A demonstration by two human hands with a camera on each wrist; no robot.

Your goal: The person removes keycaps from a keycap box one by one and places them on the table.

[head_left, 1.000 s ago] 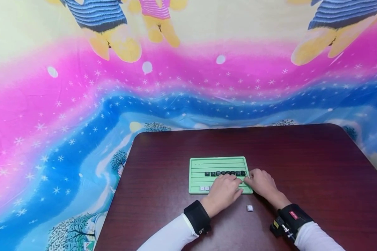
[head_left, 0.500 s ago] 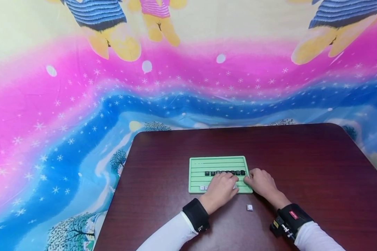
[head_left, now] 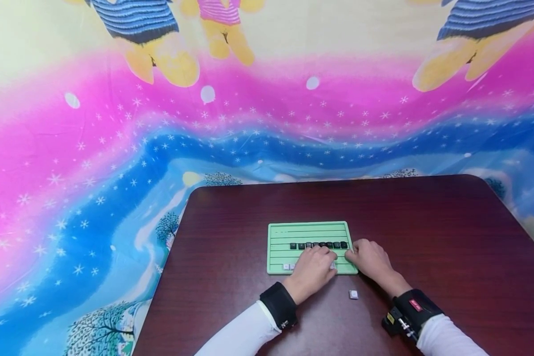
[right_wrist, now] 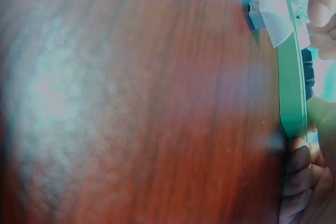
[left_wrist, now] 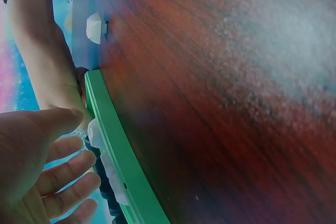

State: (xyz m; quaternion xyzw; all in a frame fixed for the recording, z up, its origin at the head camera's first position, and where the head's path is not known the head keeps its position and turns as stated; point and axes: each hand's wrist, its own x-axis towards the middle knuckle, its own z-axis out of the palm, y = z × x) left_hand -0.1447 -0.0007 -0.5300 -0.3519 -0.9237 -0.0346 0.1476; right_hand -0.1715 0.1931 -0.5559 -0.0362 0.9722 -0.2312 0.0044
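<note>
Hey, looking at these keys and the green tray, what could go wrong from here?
The left hand is over the tray, close to the black keys and white keys, so it might nudge some out of line. The right hand grips the tray's right edge; a tug could slide everything. The loose white key lies on the table between the arms, where a sleeve or wrist could perhaps brush it away.
</note>
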